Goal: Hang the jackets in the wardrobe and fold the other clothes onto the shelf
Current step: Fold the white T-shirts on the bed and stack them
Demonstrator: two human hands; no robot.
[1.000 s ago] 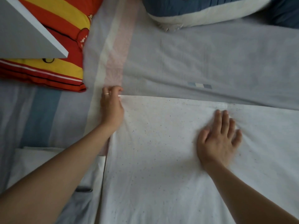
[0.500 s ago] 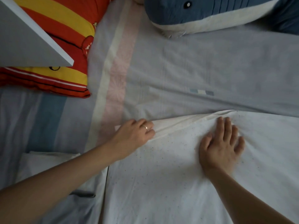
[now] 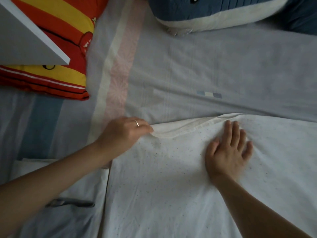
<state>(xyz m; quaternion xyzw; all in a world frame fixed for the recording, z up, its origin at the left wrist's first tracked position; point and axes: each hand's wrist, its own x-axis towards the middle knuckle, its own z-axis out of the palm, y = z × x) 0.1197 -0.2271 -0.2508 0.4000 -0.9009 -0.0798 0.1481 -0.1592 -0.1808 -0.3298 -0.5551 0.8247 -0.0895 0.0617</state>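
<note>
A white garment [image 3: 171,177] speckled with tiny dark dots lies spread on the bed in front of me. My left hand [image 3: 123,134], a ring on one finger, grips the garment's far left corner with curled fingers; the far edge is lifted and folded over towards the right. My right hand [image 3: 229,150] presses flat on the cloth just below that edge, fingers straight and slightly spread.
A grey striped bedsheet [image 3: 205,69] covers the bed. A red and yellow pillow [image 3: 56,48] lies far left under the corner of a white board [image 3: 25,40]. A blue and white plush whale [image 3: 205,12] lies at the far side. Another pale garment [image 3: 68,212] lies near left.
My left hand has pulled the garment's far left corner towards me and to the right, so the straight far edge is now folded over. My right hand has stayed pressed in place.
</note>
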